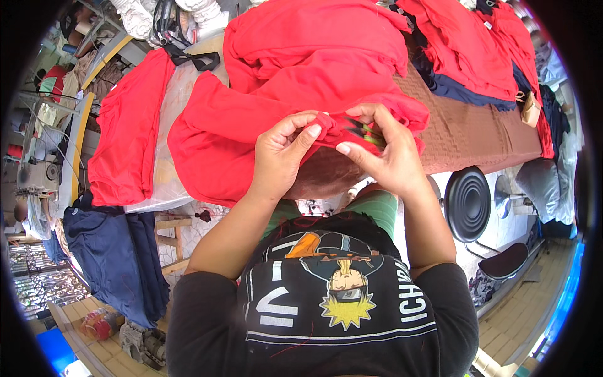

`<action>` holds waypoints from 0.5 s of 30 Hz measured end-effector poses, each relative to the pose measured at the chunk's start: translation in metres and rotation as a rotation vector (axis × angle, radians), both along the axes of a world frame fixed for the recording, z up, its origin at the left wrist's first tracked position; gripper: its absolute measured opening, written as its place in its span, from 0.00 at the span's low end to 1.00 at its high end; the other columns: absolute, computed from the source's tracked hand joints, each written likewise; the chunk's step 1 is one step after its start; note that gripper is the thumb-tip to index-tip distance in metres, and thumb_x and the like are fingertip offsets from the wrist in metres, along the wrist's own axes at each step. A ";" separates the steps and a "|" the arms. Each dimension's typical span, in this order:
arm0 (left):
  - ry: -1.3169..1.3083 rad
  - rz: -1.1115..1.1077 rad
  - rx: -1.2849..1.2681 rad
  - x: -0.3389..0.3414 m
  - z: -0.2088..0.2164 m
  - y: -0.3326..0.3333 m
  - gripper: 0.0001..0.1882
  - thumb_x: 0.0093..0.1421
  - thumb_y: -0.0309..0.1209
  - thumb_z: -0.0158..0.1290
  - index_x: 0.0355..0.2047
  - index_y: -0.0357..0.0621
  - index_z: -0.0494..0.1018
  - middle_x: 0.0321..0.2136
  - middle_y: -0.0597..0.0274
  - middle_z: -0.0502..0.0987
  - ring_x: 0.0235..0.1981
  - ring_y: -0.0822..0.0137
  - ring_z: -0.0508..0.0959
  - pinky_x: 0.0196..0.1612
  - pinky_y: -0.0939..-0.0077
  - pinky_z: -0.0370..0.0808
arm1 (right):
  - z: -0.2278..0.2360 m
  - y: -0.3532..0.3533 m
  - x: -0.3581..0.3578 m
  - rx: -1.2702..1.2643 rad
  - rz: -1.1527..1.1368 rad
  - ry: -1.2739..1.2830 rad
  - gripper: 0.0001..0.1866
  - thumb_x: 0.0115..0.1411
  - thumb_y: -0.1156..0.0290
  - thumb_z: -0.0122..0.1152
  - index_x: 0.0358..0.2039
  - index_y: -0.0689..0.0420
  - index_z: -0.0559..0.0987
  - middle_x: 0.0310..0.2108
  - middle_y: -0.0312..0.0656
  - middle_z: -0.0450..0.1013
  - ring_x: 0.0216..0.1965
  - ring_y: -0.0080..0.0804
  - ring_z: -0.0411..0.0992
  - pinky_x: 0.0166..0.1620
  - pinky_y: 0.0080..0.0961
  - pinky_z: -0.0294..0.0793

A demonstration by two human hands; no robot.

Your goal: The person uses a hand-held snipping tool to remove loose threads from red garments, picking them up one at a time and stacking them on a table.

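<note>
A large red garment lies heaped on the table in front of me, its near edge hanging over my lap. With thumb and fingers closed, my left hand pinches a bunched bit of its edge. Close by on the right, my right hand holds small thread snips with dark blades and yellow-green handles. Their blades point left toward the pinched cloth. The fingers of the right hand curl around the snips and partly hide them.
A folded red garment rests at the table's left end. Red and navy garments are piled at the far right on a brown cloth. Navy clothing hangs at the left, and a black round stool stands at the right.
</note>
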State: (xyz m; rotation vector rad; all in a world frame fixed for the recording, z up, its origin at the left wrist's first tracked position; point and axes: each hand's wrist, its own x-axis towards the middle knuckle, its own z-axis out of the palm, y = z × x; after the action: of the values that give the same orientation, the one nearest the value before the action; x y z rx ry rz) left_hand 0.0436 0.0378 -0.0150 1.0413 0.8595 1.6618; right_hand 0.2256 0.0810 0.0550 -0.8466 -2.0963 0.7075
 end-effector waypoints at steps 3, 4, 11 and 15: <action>-0.014 -0.020 0.011 0.000 -0.002 0.000 0.10 0.63 0.24 0.53 0.44 0.33 0.75 0.42 0.60 0.78 0.44 0.74 0.76 0.50 0.79 0.72 | -0.009 -0.001 0.001 0.073 0.016 0.004 0.16 0.54 0.70 0.66 0.42 0.60 0.74 0.33 0.47 0.74 0.37 0.43 0.75 0.38 0.34 0.74; -0.005 -0.024 0.009 -0.001 -0.001 0.000 0.10 0.63 0.24 0.53 0.44 0.33 0.75 0.43 0.60 0.78 0.44 0.74 0.76 0.50 0.79 0.72 | -0.008 0.000 -0.002 0.132 0.035 0.037 0.14 0.53 0.73 0.65 0.40 0.60 0.75 0.34 0.46 0.73 0.37 0.44 0.74 0.38 0.32 0.73; 0.036 0.004 0.051 0.001 -0.004 -0.001 0.10 0.63 0.24 0.53 0.44 0.33 0.75 0.43 0.59 0.78 0.44 0.73 0.76 0.51 0.79 0.72 | -0.010 0.005 -0.007 0.284 0.060 0.036 0.11 0.50 0.75 0.66 0.35 0.60 0.77 0.33 0.44 0.73 0.34 0.42 0.75 0.36 0.31 0.74; 0.046 0.000 0.040 0.002 0.004 -0.005 0.10 0.62 0.24 0.54 0.43 0.33 0.75 0.43 0.58 0.78 0.44 0.73 0.76 0.50 0.78 0.73 | -0.012 0.006 -0.005 0.241 0.059 0.078 0.11 0.50 0.75 0.66 0.36 0.58 0.77 0.30 0.41 0.73 0.32 0.37 0.74 0.35 0.29 0.73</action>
State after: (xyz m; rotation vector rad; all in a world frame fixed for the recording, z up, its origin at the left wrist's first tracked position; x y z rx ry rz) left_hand 0.0453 0.0329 -0.0111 1.1112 0.8592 1.6671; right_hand 0.2201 0.0869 0.0427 -0.6171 -2.0917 0.4972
